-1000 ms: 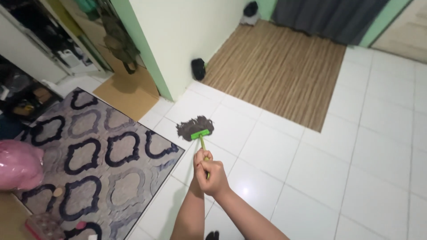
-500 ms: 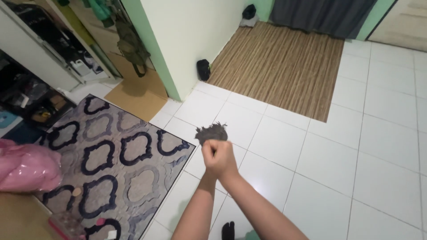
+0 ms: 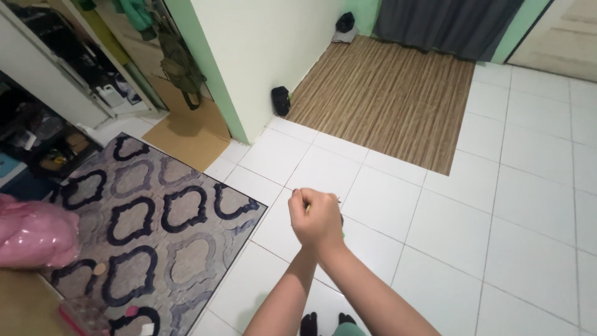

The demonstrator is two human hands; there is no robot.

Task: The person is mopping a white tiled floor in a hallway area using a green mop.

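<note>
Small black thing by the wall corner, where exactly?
Head view, upper middle: the black object sits on the floor against the white wall, at the striped mat's left edge.

A home interior, seen from above. White floor tiles (image 3: 535, 186) fill the right; a grey patterned rug (image 3: 155, 230) lies lower left. A striped woven mat (image 3: 392, 93) sits before a dark curtain (image 3: 441, 25) at top. Cluttered shelves (image 3: 43, 130) stand at far left.

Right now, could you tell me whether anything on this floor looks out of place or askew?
Little stands out. The grey patterned rug with dark curly outlines lies at a slant to the white floor tiles, and a few small bits lie on it near its lower edge. The clasped hands hide whatever they hold.
</note>
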